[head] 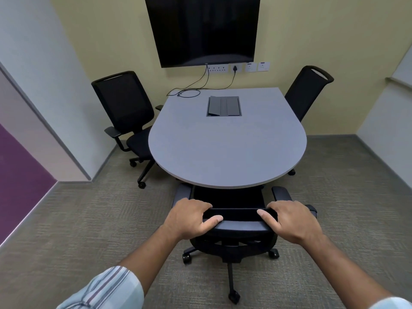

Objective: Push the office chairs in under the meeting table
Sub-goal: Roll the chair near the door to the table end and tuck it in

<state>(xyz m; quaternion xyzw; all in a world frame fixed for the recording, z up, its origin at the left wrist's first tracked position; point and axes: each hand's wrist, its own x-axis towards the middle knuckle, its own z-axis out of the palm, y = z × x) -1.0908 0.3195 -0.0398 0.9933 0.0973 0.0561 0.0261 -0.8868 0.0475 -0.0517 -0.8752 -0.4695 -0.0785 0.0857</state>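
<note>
A grey meeting table (227, 148) with a rounded near end fills the middle. Directly below me is a black office chair (238, 226); its seat front reaches under the table's near edge. My left hand (191, 217) grips the left end of its backrest top and my right hand (289, 219) grips the right end. A second black chair (124, 108) stands at the table's left side, angled, its seat partly under the edge. A third black chair (307, 90) is at the right side, tucked close, mostly hidden by the tabletop.
A dark screen (202, 30) hangs on the far wall with sockets and cables (194, 90) below it. A cable box (224, 106) is set in the tabletop. Walls close in left and right; grey carpet (89, 219) surrounds the table.
</note>
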